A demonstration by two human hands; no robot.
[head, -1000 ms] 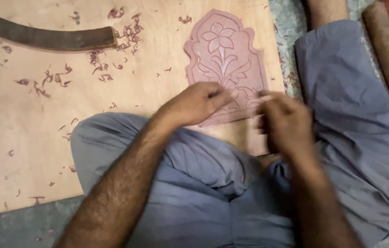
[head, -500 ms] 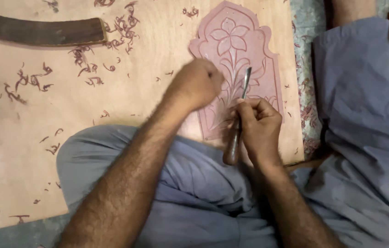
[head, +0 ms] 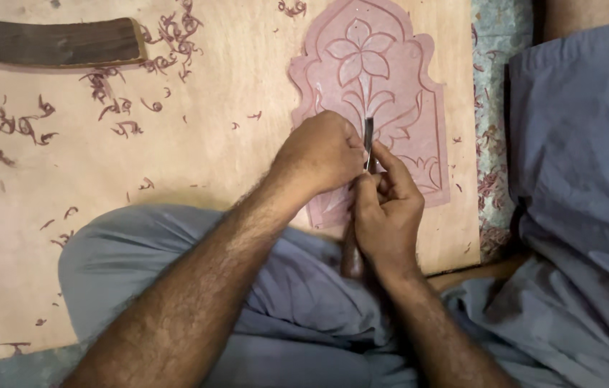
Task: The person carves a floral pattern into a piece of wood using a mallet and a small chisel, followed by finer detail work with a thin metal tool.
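- Gripping a thin metal carving tool (head: 368,136), the right hand (head: 385,215) is clamped round its wooden handle, while the left hand (head: 319,154) is closed beside it, fingertips pinching the blade low down.
- Slipping looks like the main risk: with the left fingers touching the blade, a sudden push could run the edge into them or gouge across the finished flower.
- Pressing too hard could also chip the thin raised lines, since the relief looks shallow.
- Lying at 12 o'clock from the hands, the pink carved panel (head: 391,86) rests on a pale board (head: 211,144); it has an arched, scalloped outline with a six-petal flower and leaves.
- Scattered at 10 o'clock are reddish shavings (head: 117,108), near a dark wooden piece (head: 49,42).
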